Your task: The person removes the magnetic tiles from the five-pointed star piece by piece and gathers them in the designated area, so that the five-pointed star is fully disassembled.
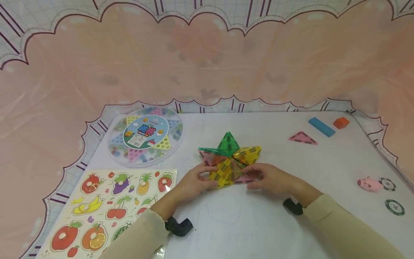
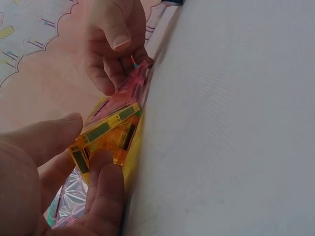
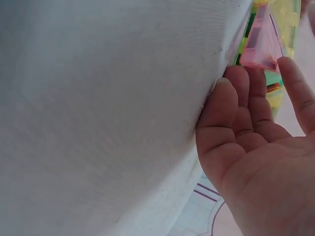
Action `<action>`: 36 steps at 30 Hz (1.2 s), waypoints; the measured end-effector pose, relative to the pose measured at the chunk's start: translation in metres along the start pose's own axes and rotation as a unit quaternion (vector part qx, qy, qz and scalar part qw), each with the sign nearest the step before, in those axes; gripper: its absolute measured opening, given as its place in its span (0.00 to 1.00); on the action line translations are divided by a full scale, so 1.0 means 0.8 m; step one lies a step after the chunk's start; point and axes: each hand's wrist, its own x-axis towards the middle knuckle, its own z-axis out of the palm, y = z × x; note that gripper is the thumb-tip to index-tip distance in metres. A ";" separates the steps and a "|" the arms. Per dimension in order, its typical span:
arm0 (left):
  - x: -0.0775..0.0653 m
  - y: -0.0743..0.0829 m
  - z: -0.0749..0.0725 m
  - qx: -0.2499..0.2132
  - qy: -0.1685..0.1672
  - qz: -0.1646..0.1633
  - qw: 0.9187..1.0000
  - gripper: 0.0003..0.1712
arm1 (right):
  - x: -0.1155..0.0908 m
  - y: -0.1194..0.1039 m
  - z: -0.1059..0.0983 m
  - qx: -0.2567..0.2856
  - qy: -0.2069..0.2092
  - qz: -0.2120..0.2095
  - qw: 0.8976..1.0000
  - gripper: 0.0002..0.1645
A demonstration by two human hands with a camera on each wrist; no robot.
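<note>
A star of see-through magnetic tiles (image 1: 223, 174) stands on the white table, with green, yellow and pink points raised in ridges. My left hand (image 1: 194, 181) grips its near left yellow point. In the left wrist view the thumb lies along the top edge of the yellow tile (image 2: 101, 129) and the other fingers reach under it. My right hand (image 1: 270, 177) holds the near right point. The right wrist view shows curled fingers (image 3: 258, 105) around the end of the pink tile (image 3: 264, 42), with one fingertip on its upper corner.
Left of the star lie a fruit picture board (image 1: 100, 219) and a round clear game box (image 1: 176, 142). To the right are a loose pink triangle tile (image 1: 303, 137), a blue block (image 1: 321, 127), an orange block (image 1: 341, 123), a pink pig figure (image 1: 368, 184) and two round chips (image 1: 394, 207).
</note>
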 end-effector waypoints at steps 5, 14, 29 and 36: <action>0.001 -0.002 0.000 -0.008 -0.004 0.005 1.000 0.25 | 0.003 0.001 0.001 0.011 -0.002 -0.011 1.000 0.22; -0.015 0.031 0.000 -0.009 -0.009 -0.005 1.000 0.25 | 0.008 -0.002 0.003 0.004 0.022 -0.005 1.000 0.15; 0.000 -0.004 -0.001 -0.002 0.001 -0.003 1.000 0.24 | 0.008 -0.003 0.000 -0.012 0.021 0.010 1.000 0.13; 0.000 -0.003 -0.002 0.003 0.000 -0.001 1.000 0.24 | 0.007 0.001 0.000 -0.007 0.004 0.023 1.000 0.13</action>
